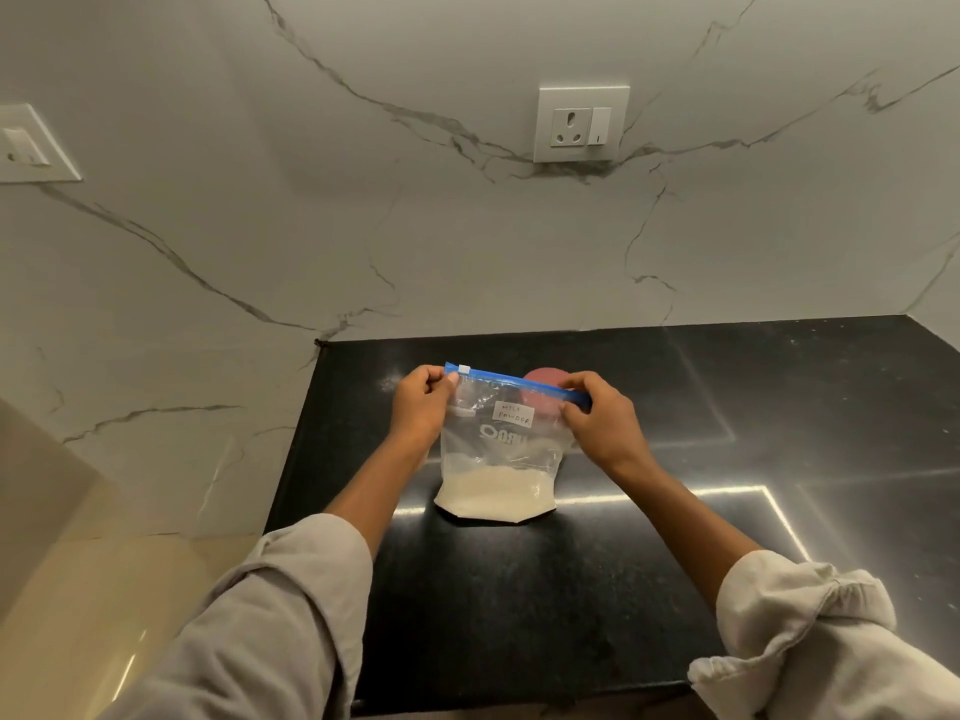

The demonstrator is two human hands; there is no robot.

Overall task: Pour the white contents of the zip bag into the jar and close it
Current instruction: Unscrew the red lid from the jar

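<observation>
We note both hands, left (420,402) and right (597,415), fingers pinching bag (498,459) zip; powder (493,493) unpoured, jar (545,394) lidded behind.

A bag (498,459) stands mid-counter (675,563), a jar (545,394) behind it at 12 o'clock, hands at its top corners: left (421,402) at 10, right (602,420) at 2.

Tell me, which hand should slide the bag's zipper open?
Probably the left hand: its fingers pinch the blue strip right beside the white slider. The right hand holds the zip bag's far end, steadying it.
</observation>
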